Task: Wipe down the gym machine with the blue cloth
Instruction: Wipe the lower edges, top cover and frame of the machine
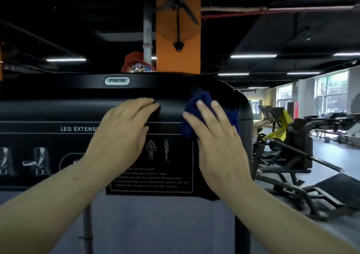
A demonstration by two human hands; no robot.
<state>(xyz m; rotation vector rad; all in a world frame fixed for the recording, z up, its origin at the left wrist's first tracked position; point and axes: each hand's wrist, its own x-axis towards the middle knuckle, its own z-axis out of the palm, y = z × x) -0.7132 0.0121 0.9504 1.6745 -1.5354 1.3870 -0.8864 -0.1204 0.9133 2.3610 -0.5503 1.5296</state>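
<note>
The right hand [216, 137] presses the blue cloth [196, 115] flat against the machine with straight, spread fingers; nothing is pinched, the palm simply bears on the bunched fabric. The cloth sits at the upper right corner of the black shroud [58, 109], where the rounded top edge curves down into the side post, and it overlaps the top right corner of the instruction placard [152, 179]. The left hand [124, 135] lies open just to the left, fingers extended over the rounded ridge, thumb on the flat panel below, seemingly bracing.

As a judgement, the wipe is in its middle: the cloth is working the top right corner, while the wide panel to the left with the "LEG EXTENS…" lettering [78, 128], the Precor badge [116, 80] further up and the pale lower cover are left to do; no wet streaks show which parts are already wiped.

The cloth looks soft, thick and crumpled, dark blue. The shroud is smooth, matt-to-glossy black plastic with rounded edges; the placard is flat, printed with white figures and text.
</note>
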